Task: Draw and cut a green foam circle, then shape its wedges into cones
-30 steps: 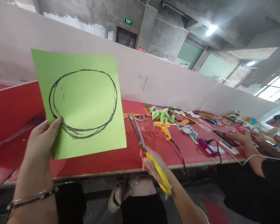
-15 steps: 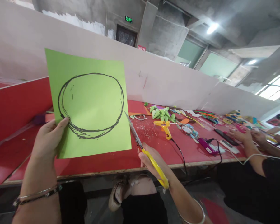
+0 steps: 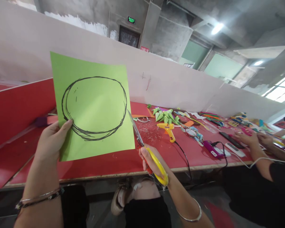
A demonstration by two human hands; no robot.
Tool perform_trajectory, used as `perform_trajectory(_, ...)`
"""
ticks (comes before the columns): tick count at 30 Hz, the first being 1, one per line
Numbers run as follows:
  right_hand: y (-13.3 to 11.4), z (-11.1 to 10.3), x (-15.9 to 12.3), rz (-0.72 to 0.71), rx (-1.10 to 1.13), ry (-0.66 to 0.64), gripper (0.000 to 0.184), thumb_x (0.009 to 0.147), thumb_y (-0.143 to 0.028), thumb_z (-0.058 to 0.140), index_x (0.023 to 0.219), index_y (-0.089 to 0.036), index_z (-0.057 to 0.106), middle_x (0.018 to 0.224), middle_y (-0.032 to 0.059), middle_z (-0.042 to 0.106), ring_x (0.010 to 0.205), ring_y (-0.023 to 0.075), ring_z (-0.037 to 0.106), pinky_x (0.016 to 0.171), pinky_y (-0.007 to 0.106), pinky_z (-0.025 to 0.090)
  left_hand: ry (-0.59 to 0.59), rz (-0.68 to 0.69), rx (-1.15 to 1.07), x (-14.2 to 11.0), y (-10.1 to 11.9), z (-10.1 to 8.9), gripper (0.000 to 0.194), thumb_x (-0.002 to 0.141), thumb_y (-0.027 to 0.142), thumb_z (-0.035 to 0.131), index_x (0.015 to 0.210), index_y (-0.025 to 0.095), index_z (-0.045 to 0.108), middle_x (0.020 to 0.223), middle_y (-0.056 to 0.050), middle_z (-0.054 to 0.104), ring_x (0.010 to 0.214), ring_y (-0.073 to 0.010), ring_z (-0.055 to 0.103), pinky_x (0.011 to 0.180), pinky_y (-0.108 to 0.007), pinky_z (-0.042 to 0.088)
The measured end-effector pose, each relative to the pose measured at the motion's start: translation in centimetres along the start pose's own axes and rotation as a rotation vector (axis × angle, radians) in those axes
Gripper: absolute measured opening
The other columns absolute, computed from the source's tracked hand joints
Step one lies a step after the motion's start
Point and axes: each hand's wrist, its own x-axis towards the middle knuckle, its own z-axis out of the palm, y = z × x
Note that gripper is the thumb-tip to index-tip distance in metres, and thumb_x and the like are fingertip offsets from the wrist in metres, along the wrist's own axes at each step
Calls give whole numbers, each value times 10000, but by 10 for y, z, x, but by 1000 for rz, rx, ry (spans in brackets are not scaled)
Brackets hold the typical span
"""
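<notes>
My left hand (image 3: 51, 139) pinches the lower left edge of a sheet of green paper (image 3: 97, 104), thumb on the front, and holds it up above the table. A rough black oval is drawn on the sheet in several overlapping strokes. In my right hand (image 3: 154, 163) is a pair of scissors (image 3: 158, 169) with yellow and red handles. Their blades point up and left, with the tips at the right edge of the paper, beside the oval. Whether the blades touch the sheet I cannot tell.
On the red table (image 3: 130, 163) lie a yellow hot glue gun (image 3: 167, 130), green paper cones (image 3: 166, 115), a purple power strip (image 3: 212, 148), a black remote-like object (image 3: 231, 140) and paper scraps. A white partition (image 3: 180, 85) stands behind. At right a co-worker's hands (image 3: 249, 137) handle something pink.
The paper has shifted slightly right and turned a little. My right hand has rotated the scissors, so the red handle now shows below the yellow one.
</notes>
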Motion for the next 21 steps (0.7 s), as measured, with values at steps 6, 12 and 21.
perform_trajectory(6, 1, 0, 1, 24, 49, 5, 456, 786, -631, 322, 650, -197, 354, 362, -74, 360, 273, 57, 338, 306, 160, 227, -14, 7, 19, -1, 2, 1, 224, 650, 272, 635, 845, 163, 645, 638, -23, 661, 418, -95, 541, 418, -211, 457)
perform_trajectory(12, 8, 0, 2, 30, 77, 2, 452, 797, -621, 311, 660, -193, 367, 361, -77, 365, 264, 51, 325, 310, 162, 240, -26, 23, 25, 2, -3, -1, 281, 637, 320, 649, 871, 164, 644, 640, -17, 653, 433, -93, 543, 432, -211, 468)
perform_trajectory(21, 23, 11, 11, -116, 260, -17, 494, 746, -653, 370, 827, -177, 478, 809, 51, 580, 748, 153, 595, 582, 228, 455, -96, 123, 141, 1, -2, -1, 337, 639, 381, 633, 901, 170, 628, 680, 0, 657, 518, -93, 561, 444, -179, 450)
